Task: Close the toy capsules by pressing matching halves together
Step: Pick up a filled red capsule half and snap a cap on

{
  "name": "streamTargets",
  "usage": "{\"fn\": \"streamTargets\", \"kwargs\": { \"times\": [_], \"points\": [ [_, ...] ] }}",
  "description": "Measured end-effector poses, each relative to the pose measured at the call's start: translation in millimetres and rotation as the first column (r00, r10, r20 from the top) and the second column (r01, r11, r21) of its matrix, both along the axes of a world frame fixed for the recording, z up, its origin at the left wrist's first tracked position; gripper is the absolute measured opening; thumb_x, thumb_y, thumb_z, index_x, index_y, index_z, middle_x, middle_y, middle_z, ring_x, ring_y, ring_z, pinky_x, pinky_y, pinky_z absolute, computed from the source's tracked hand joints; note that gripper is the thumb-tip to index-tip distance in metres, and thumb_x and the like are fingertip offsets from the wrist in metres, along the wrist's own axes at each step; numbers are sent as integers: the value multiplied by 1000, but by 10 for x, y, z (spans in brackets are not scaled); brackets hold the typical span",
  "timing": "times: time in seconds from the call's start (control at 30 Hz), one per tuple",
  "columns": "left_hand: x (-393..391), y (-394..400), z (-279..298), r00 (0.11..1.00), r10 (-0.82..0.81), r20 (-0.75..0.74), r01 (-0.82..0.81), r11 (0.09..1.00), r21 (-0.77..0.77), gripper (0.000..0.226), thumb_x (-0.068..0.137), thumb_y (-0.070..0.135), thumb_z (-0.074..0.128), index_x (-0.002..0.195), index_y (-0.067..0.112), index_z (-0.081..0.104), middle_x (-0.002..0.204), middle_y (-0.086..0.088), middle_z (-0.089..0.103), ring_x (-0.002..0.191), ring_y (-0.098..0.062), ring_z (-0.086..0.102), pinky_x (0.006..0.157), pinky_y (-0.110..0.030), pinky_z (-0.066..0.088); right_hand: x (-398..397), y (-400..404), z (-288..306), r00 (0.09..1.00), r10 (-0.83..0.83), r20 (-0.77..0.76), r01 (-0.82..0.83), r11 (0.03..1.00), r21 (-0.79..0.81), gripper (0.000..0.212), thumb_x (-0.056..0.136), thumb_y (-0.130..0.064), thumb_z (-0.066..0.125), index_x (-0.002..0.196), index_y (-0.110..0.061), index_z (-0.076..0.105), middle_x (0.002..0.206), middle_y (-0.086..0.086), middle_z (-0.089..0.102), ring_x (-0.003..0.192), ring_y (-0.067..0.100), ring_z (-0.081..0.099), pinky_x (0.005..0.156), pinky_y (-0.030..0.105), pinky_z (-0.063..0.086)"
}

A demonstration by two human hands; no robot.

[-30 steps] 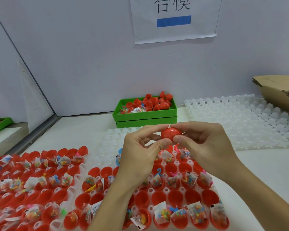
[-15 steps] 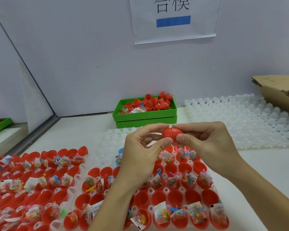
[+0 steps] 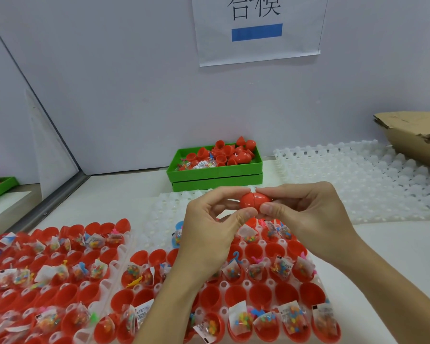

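Green bin [image 3: 215,171] holds loose red halves [image 3: 230,152]

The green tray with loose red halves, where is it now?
In the head view, the green tray sits centre, against the back wall, beyond both hands.

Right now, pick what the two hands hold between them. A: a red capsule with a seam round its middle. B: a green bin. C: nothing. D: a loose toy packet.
A: the left hand and right hand pinch one red capsule from either end, above the trays.
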State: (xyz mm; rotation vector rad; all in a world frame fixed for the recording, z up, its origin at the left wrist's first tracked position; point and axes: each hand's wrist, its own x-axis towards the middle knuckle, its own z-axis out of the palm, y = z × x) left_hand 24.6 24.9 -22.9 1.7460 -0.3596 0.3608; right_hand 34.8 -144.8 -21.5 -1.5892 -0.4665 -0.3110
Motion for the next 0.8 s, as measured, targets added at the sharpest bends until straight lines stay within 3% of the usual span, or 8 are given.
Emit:
{"fn": "streamTargets", "kwargs": {
  "times": [0.23,0.53,0.8],
  "points": [
    [-9,-2,4,1000,3,8,-3,1000,-1,34,78,-2,77,95,27,76,89,3,75,87,-10,71,74,-16,55,18,9,-20,998,-48,34,50,997,-64,38,75,2,77,86,-34,77,84,-14,77,77,9,75,69,20,59],
    [-22,-15,11,998,55,-8,-54,998,17,31,77,10,80,96,34,74,91,8,76,90,-11,71,82,-26,58,18,7,-30,998,-51,32,53,997,-48,32,76,2,76,90,-26,77,84,-10,77,72,11,75,67,20,59],
    [-27,-15,23,998,58,24,-59,998,21,34,75,4,81,95,31,76,89,5,74,86,-11,71,74,-18,56,16,13,-28,996,-72,56,78,992,-103,34,76,3,77,90,-27,76,84,-19,75,74,4,74,69,17,58]
  ]
}}
